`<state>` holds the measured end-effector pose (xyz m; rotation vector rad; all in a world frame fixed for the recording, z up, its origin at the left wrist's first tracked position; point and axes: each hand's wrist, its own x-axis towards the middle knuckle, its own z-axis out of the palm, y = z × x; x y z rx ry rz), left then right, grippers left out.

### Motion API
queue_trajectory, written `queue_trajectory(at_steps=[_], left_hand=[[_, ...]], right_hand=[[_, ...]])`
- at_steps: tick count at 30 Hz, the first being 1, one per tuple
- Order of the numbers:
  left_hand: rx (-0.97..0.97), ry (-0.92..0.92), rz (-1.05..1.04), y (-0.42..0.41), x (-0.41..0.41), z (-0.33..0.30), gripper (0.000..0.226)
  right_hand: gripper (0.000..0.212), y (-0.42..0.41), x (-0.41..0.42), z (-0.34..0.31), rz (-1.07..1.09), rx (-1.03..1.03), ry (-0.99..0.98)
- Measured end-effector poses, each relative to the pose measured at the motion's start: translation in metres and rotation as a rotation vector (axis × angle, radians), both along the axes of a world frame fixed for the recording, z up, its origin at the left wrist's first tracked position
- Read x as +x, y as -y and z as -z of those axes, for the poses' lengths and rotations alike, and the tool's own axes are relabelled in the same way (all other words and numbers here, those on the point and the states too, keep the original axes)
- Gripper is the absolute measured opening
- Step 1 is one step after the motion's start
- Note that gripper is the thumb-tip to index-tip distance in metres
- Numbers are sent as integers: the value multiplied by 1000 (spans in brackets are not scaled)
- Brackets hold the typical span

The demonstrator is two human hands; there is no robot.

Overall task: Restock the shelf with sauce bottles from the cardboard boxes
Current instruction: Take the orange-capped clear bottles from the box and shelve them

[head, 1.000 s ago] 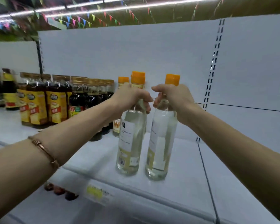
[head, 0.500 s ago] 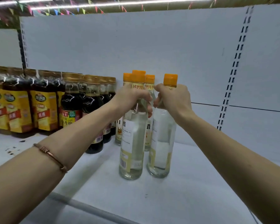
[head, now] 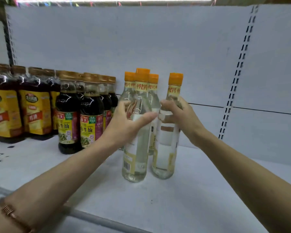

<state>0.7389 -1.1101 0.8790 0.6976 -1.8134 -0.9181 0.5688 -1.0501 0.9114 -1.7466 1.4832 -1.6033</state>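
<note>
Two clear sauce bottles with orange caps stand upright side by side on the white shelf. My left hand wraps the shoulder of the left clear bottle, thumb across its front and fingers showing through the glass behind. My right hand grips the right clear bottle just below its neck. Directly behind them stand two more of the same bottles, close to the back panel.
Dark soy sauce bottles stand in rows just left of the clear ones, and yellow-labelled dark bottles fill the far left. A slotted upright runs down the back panel at the right. The shelf's front rail crosses below my left forearm.
Both hands have slid down from the bottle necks to the shoulders. The two bottles now stand further in on the shelf, right in front of the rear pair.
</note>
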Motion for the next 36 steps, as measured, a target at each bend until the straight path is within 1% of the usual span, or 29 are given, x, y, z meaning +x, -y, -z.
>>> queue_trajectory(at_steps=[2,3,5,7,9,11,13,14,16,17,19,20,21,23,24,26,28,31,33,35,36], left_hand=[[-42,112,-81,-7,7,15,89],[-60,122,-87,-8,10,21,87],[-52,92,-35,-7,18,25,84],[16,66,67,0,29,22,82],[65,86,164,7,43,16,67],[42,175,215,12,57,9,55],[33,253,228,13,67,4,55],[53,249,236,15,71,4,57],[104,217,250,15,78,11,55],[129,218,241,14,79,16,58],[147,258,178,7,76,29,77],[132,278,133,3,71,35,83],[101,275,85,0,65,40,84],[42,244,-6,-3,55,43,76],[37,237,-13,-2,54,41,72],[69,231,56,5,59,40,70],[120,217,142,12,69,39,73],[123,208,156,16,72,41,81],[59,235,57,12,65,44,85],[-26,272,-103,10,55,47,100],[-56,292,-165,11,52,49,105]], right_hand=[[50,-4,-6,1,-67,83,-11],[54,-8,-11,3,-118,144,-19],[74,-15,-20,11,-209,308,-32],[96,-19,-28,20,-239,425,-68],[106,-20,-29,24,-225,443,-77],[108,-20,-25,25,-196,434,-88],[100,-19,-16,28,-155,415,-122],[101,-19,-10,30,-116,398,-152],[111,-14,-2,37,-5,362,-203],[111,-11,1,41,52,343,-230],[98,-6,7,47,158,319,-275],[93,-5,9,49,177,323,-281],[90,-3,9,50,166,332,-273],[86,-6,10,49,95,384,-227],[85,-8,8,49,66,408,-218],[83,-11,1,49,25,450,-230],[83,-14,-5,49,-3,478,-252],[71,-17,-4,50,13,468,-265],[60,-18,6,54,90,407,-284],[47,-17,19,59,172,337,-319],[43,-15,24,62,196,307,-337]])
